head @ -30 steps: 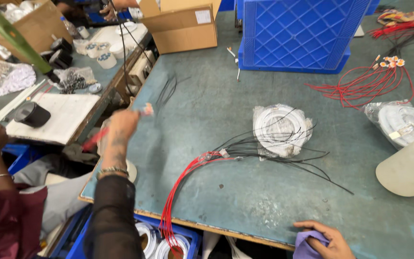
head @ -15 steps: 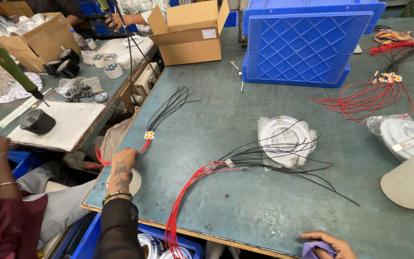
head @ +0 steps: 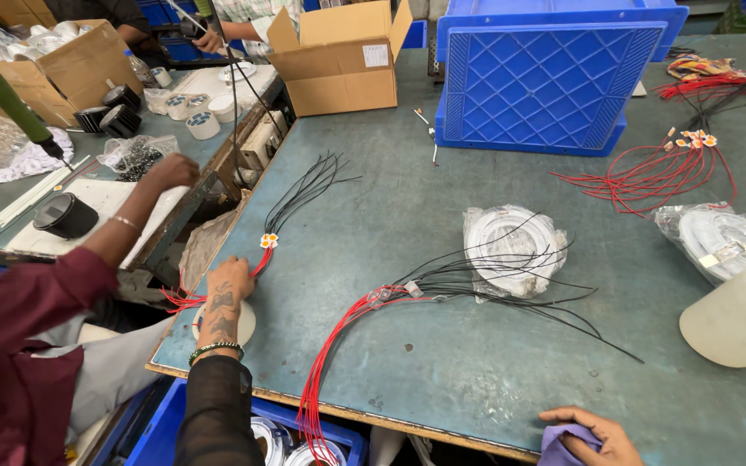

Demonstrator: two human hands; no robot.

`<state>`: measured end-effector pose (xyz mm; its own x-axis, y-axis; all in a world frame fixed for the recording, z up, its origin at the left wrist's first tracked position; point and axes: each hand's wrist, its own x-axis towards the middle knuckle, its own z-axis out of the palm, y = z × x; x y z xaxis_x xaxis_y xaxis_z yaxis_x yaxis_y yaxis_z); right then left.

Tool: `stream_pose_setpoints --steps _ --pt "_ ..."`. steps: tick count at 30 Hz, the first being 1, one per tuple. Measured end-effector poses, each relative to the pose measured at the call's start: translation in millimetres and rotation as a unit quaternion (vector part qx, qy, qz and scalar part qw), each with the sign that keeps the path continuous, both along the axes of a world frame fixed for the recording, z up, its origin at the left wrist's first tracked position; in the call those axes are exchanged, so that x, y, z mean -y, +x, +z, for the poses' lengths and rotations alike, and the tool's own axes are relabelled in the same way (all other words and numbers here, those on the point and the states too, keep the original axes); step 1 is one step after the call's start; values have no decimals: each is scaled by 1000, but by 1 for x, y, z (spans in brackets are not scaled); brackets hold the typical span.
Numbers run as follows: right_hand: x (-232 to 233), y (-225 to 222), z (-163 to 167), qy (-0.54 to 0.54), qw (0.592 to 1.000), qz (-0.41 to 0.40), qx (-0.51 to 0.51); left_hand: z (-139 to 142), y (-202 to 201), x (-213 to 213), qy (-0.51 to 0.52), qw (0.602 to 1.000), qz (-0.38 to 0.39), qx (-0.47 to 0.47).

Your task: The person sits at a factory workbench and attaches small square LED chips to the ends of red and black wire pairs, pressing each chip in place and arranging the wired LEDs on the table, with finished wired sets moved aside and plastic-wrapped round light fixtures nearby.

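My left hand (head: pixel 227 289), tattooed and in a black sleeve, lies at the table's left edge with its fingers curled on the red end of a red and black wire bundle (head: pixel 297 200). That bundle lies flat, with small orange and white connectors (head: pixel 268 241) at its middle. A second, larger red and black wire bundle (head: pixel 442 283) stretches across the table's centre and hangs over the front edge. My right hand (head: pixel 593 436) is at the bottom edge, closed around a purple cloth (head: pixel 563 444).
A co-worker's arm in a maroon sleeve (head: pixel 123 226) reaches toward the left bench. On the green table (head: pixel 494 371) are bagged white cable coils (head: pixel 511 246), loose red wires (head: pixel 658 173), a blue crate (head: pixel 546 78), a cardboard box (head: pixel 338 65) and a white container (head: pixel 740 315).
My left hand lowered the wire bundle from the air onto the table and slid back to its red end. The co-worker's arm stretched out over the left bench.
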<state>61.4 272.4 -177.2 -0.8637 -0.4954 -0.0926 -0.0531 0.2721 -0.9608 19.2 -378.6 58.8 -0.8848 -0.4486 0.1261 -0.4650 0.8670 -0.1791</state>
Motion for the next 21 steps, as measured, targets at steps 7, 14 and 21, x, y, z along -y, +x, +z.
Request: stream_pose_setpoints --steps 7,14,21 --pt "8 26 36 -8 998 -66 -12 -5 4 -29 -3 967 -177 -181" --pt "18 30 69 -33 998 -60 -3 -62 31 -139 221 925 -251 -179" --pt "19 37 84 -49 998 -41 -19 -127 38 -182 134 962 -154 -182"
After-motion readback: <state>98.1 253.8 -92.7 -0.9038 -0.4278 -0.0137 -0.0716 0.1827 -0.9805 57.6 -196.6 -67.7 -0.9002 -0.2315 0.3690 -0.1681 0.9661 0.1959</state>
